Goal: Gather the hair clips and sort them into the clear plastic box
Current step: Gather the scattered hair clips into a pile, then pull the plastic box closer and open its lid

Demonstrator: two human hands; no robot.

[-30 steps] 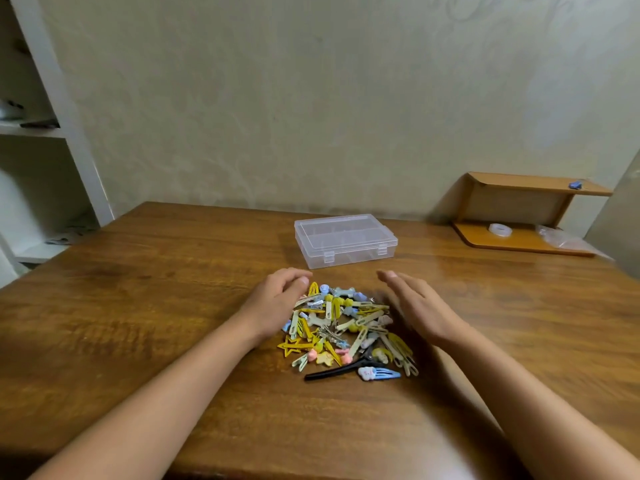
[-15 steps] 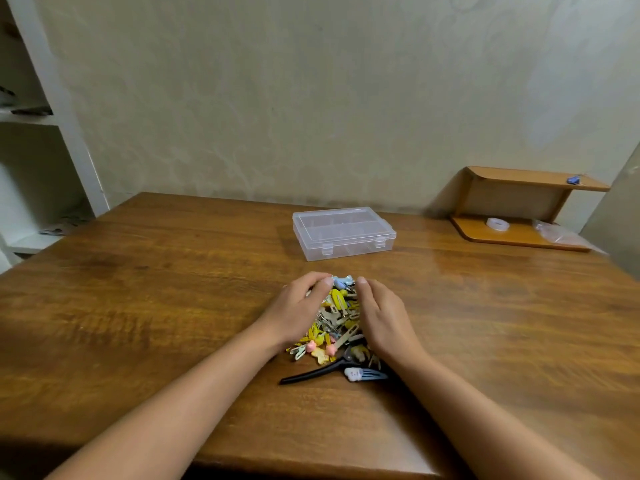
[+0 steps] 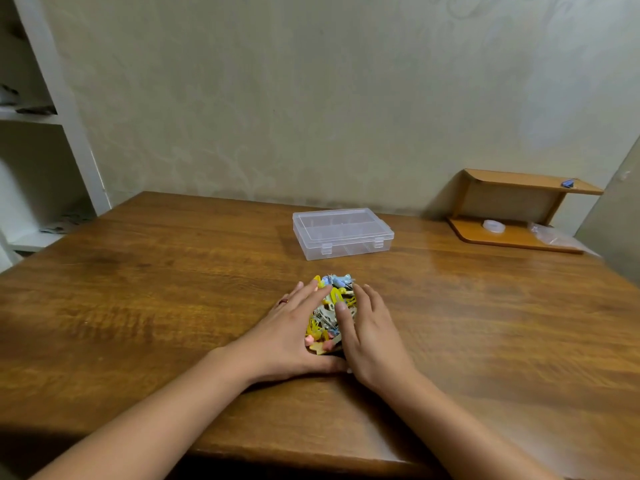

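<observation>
Two hands cup the clips (image 3: 330, 311) on the table (image 3: 173, 289): left hand (image 3: 294, 336) and right hand (image 3: 372, 336) press inward, fingers straight and together.

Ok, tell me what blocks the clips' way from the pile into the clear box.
The table between the hair clips and the clear plastic box is bare, but the box's lid is shut and latched.

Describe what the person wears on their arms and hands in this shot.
Both forearms are bare to the frame's lower edge, with no sleeves, watch or bracelets. The left hand wears a thin ring with a reddish part on one finger. The right hand shows no rings or gloves.
</observation>
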